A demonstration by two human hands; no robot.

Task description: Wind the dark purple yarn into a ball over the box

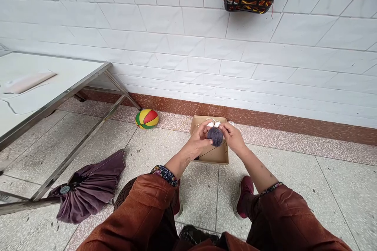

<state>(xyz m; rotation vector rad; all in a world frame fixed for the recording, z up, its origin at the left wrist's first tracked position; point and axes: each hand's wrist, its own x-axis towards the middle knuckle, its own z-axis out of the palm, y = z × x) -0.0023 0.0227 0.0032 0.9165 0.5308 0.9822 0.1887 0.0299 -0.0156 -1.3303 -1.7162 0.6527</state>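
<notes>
A small ball of dark purple-grey yarn [215,136] is held in front of me, above an open cardboard box [215,160] on the floor. My left hand [201,138] wraps around its left side, thumb across the lower edge. At the upper right of the ball, the fingers of my right hand [232,136] are pinched together on a small white piece [217,124] with thin strands. Another bit of white shows by the left fingertips. What the white pieces are, I cannot make out.
A red, yellow and green ball [147,119] lies by the wall near a metal-framed table [59,60]. A purple folded cloth item [91,190] rests on the floor at left. A black basket [255,6] with colourful contents is high on the tiled wall.
</notes>
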